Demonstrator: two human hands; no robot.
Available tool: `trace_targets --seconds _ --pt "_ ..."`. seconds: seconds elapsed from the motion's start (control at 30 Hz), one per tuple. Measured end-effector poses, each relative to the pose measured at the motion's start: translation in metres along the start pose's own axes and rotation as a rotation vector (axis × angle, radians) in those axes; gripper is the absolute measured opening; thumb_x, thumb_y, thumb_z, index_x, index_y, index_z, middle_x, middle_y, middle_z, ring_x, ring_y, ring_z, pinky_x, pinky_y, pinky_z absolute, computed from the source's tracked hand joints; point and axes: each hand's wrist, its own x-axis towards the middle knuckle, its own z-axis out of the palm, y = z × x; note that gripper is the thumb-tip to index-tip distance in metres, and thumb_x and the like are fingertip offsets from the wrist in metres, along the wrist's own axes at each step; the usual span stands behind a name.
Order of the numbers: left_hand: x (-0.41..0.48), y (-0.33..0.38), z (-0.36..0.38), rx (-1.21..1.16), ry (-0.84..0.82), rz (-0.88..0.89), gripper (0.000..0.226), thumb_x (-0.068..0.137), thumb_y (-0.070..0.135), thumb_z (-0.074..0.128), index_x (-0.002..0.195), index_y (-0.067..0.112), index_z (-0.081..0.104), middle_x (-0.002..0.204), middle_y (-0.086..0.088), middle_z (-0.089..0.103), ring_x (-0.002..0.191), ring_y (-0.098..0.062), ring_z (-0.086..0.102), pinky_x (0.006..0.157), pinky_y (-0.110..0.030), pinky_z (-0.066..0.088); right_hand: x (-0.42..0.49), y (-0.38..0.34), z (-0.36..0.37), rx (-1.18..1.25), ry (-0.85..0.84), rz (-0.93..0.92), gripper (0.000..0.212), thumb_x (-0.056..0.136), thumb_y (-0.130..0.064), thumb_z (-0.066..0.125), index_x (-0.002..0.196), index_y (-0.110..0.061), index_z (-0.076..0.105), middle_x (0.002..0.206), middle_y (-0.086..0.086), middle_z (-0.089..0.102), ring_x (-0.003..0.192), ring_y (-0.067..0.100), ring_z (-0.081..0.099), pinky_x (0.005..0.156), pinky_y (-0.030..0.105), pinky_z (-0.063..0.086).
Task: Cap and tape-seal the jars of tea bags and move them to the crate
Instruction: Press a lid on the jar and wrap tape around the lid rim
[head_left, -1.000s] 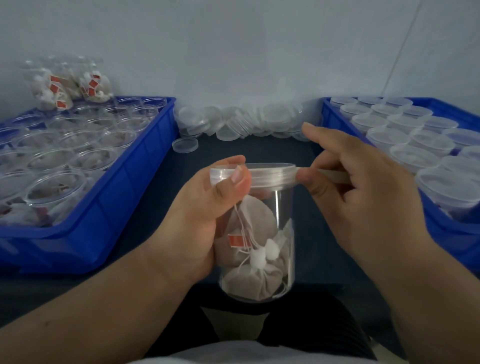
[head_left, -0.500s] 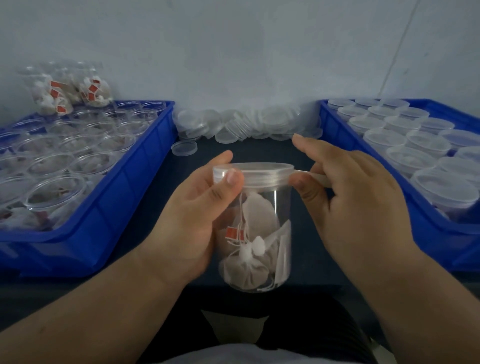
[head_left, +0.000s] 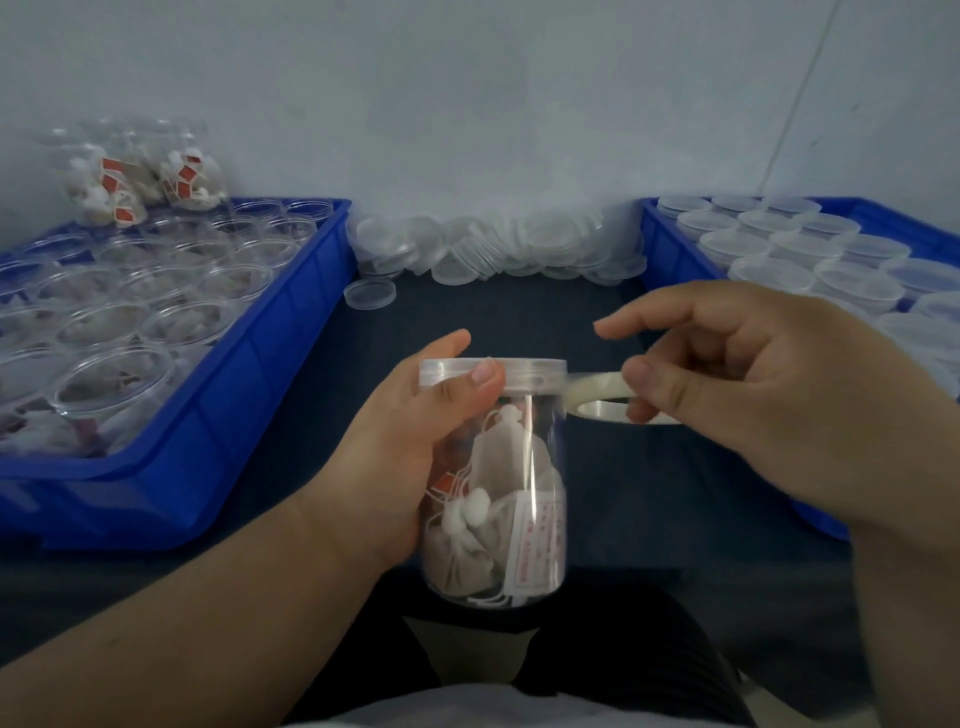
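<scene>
Left hand (head_left: 410, 441) grips the clear plastic jar of tea bags (head_left: 519, 493), thumb on its translucent lid (head_left: 530, 371). Right hand (head_left: 753, 395) pinches a clear tape roll (head_left: 602, 410) just right of the jar. This looks like the sealing step; next, the strip must wrap the lid seam.

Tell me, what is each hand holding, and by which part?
The left hand grips the jar round its side, thumb on the lid. The right hand pinches the tape roll by its ring.
</scene>
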Motion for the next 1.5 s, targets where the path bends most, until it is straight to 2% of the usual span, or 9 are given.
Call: trace_targets --seconds 0.23,0.37,0.53,0.63,0.8,0.93,1.07,1.27,1.5 --pt "0.0 0.001 0.002 -0.046 -0.016 0.005 0.089 0.05 0.046 0.083 0.133 0.029 0.059 0.118 -0.012 0.074 0.106 -0.029 0.074 0.087 -0.048 0.058 -0.001 0.004 0.005 -0.074 0.128 0.005 0.025 0.077 -0.051 0.064 0.102 -0.048 0.063 0.084 -0.02 0.068 0.075 -0.001 0.064 0.065 0.004 0.043" --pt "-0.005 0.003 0.005 -0.161 -0.12 -0.025 0.116 0.032 0.046 0.101 0.137 0.023 0.058 0.123 -0.021 0.07 0.109 -0.037 0.071 0.085 -0.052 0.061 0.003 0.003 0.015 -0.098 0.146 0.0 0.028 0.076 -0.06 0.058 0.101 -0.047 0.06 0.088 -0.023 0.065 0.078 -0.005 0.062 0.069 0.002 0.041" --pt "-0.009 0.012 0.003 -0.187 -0.245 -0.006 0.1 0.036 0.048 0.101 0.125 0.017 0.07 0.12 -0.023 0.071 0.1 -0.033 0.074 0.074 -0.042 0.063 0.006 -0.001 0.02 -0.144 0.155 -0.038 0.034 0.076 -0.064 0.044 0.105 -0.049 0.052 0.091 -0.022 0.061 0.084 -0.009 0.058 0.072 -0.001 0.038" --pt "-0.007 0.013 0.003 -0.122 -0.223 0.064 0.112 0.039 0.051 0.1 0.136 0.012 0.059 0.127 -0.022 0.068 0.108 -0.034 0.071 0.081 -0.043 0.062 0.006 0.001 0.024 -0.154 0.151 -0.033 0.03 0.077 -0.063 0.041 0.103 -0.05 0.049 0.08 -0.015 0.06 0.085 -0.005 0.058 0.072 0.002 0.04" --pt "-0.006 0.015 0.002 -0.032 -0.202 0.116 0.117 0.046 0.058 0.096 0.144 0.017 0.048 0.129 -0.013 0.069 0.118 -0.03 0.068 0.087 -0.039 0.06 0.003 -0.002 0.027 -0.191 0.176 -0.031 0.023 0.082 -0.06 0.045 0.095 -0.043 0.053 0.084 -0.019 0.059 0.086 -0.004 0.057 0.067 0.008 0.044" --pt "-0.004 0.014 0.0 0.015 -0.102 0.155 0.094 0.066 0.046 0.084 0.148 0.022 0.043 0.124 -0.004 0.073 0.113 -0.021 0.071 0.083 -0.031 0.061 0.002 -0.006 0.029 -0.375 0.238 -0.064 0.019 0.089 -0.047 0.049 0.093 -0.032 0.06 0.074 -0.017 0.057 0.072 0.002 0.054 0.061 0.02 0.045" --pt "-0.004 0.012 0.006 0.237 -0.063 0.173 0.11 0.042 0.071 0.089 0.14 0.046 0.046 0.115 0.029 0.069 0.11 0.003 0.067 0.075 -0.015 0.057 0.003 -0.01 0.032 -0.467 0.212 -0.08 0.02 0.092 -0.045 0.047 0.09 -0.03 0.06 0.075 -0.012 0.057 0.071 0.007 0.053 0.063 0.032 0.048" --pt "-0.001 0.009 0.005 0.245 0.056 0.162 0.102 0.029 0.08 0.086 0.124 0.055 0.059 0.114 0.019 0.073 0.105 -0.007 0.072 0.083 -0.033 0.058 0.003 -0.015 0.029 -0.445 0.152 -0.049 0.02 0.089 -0.051 0.045 0.09 -0.037 0.059 0.07 -0.017 0.055 0.067 0.002 0.052 0.058 0.015 0.038" --pt "-0.001 0.009 0.001 0.086 0.055 0.122 0.083 0.048 0.047 0.09 0.126 0.035 0.062 0.108 0.005 0.078 0.096 -0.018 0.077 0.068 -0.029 0.061 -0.003 -0.012 0.006 -0.177 0.133 -0.083 0.019 0.084 -0.044 0.053 0.097 -0.048 0.066 0.092 -0.032 0.062 0.087 -0.016 0.056 0.074 -0.004 0.034"
